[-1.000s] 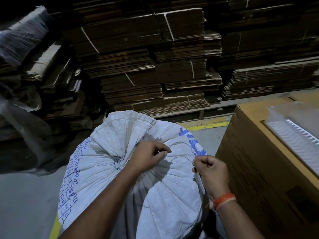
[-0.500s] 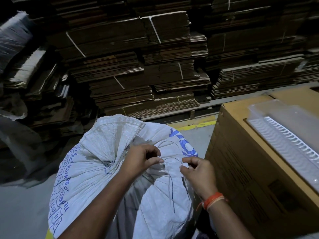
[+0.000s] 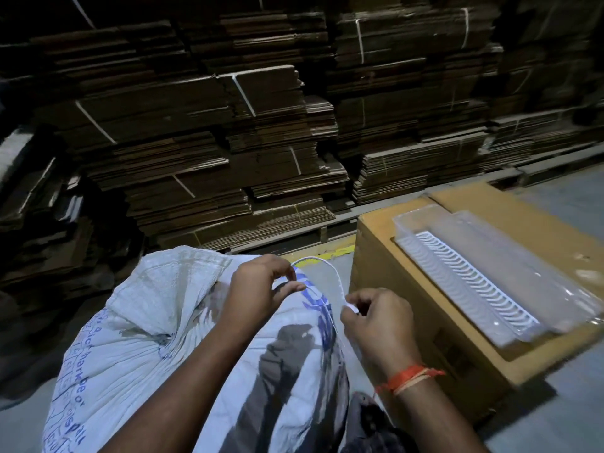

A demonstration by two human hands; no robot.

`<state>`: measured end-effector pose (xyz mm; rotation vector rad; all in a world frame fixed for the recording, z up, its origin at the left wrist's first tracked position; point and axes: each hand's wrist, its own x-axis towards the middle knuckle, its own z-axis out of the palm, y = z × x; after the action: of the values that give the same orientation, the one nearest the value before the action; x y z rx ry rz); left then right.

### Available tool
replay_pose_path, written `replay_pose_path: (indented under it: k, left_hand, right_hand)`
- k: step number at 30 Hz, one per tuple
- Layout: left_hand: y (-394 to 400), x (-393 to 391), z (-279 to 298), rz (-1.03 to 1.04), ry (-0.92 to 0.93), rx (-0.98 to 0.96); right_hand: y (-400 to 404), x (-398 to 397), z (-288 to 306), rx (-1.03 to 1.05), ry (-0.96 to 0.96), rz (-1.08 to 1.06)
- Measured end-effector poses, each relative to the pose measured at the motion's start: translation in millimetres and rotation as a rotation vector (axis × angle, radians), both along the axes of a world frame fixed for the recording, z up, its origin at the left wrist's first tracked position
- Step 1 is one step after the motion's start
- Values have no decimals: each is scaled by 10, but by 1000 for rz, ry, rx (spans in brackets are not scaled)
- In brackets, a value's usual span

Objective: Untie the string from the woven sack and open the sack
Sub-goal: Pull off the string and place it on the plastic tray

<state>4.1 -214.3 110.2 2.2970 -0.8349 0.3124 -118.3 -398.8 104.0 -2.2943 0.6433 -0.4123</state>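
A white woven sack [image 3: 130, 348] with blue print stands in front of me, its gathered neck flopped toward the upper left. A thin white string [image 3: 333, 276] arcs over the sack top between my two hands. My left hand [image 3: 258, 289] pinches one part of the string above the sack's neck, thumb against fingertips. My right hand [image 3: 376, 318], with an orange band on its wrist, pinches the other end of the string just right of the sack. More string trails down the sack below the right hand.
A brown cardboard box [image 3: 392, 263] stands close on the right, with a clear plastic tray [image 3: 474, 266] on top. Tall stacks of flattened cartons [image 3: 212, 142] on pallets fill the background. Grey floor with a yellow line [image 3: 333, 253] lies between.
The string has come looser and now arcs up between my hands. My left hand has risen toward the sack's top edge, and the right hand has pulled its end outward.
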Motion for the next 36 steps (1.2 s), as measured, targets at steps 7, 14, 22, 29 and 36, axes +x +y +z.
replay_pose_path:
  k: [7,14,22,29,36]
  left_hand:
    - [-806,-126,407,-95,9,24]
    - [-1704,-126,649,-196,-14,162]
    - [-2495,-111,774,-154,-100,412]
    - [-2832,-78,738,-128,-70,652]
    - [-2972,-66,717,-152,-24,763]
  right_hand:
    - [-654,-319,435,-69,-38,-141]
    - [-1416,-502,652,-174,-27,-241]
    - [-2040,-397,587,-219,114,-320]
    - [-2115,-346,525,-343,226,-316]
    - [-2107,-292,424,-449,312,-265]
